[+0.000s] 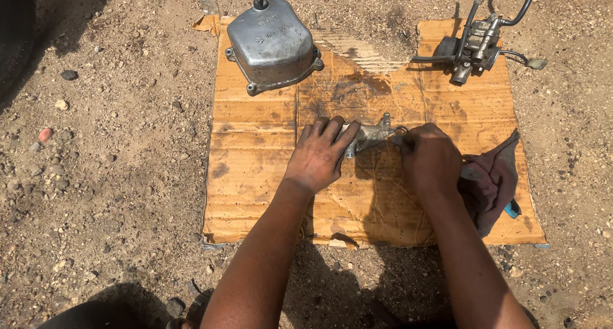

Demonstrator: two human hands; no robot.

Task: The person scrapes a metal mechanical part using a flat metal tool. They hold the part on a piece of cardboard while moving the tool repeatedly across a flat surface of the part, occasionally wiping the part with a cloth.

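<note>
A small grey metal engine part [370, 135] lies on a stained sheet of brown cardboard [255, 176] spread on the dirt. My left hand [319, 155] presses down on its left end, fingers curled over it. My right hand [429, 158] is closed at its right end, gripping something small there; what it holds is hidden by the fingers.
A grey metal engine cover [271, 45] rests at the cardboard's far left. A carburettor with hoses and a cable [476, 45] sits at the far right. A dark red rag [495, 179] lies right of my right hand, over a blue-handled tool [513, 209]. Stony dirt surrounds everything.
</note>
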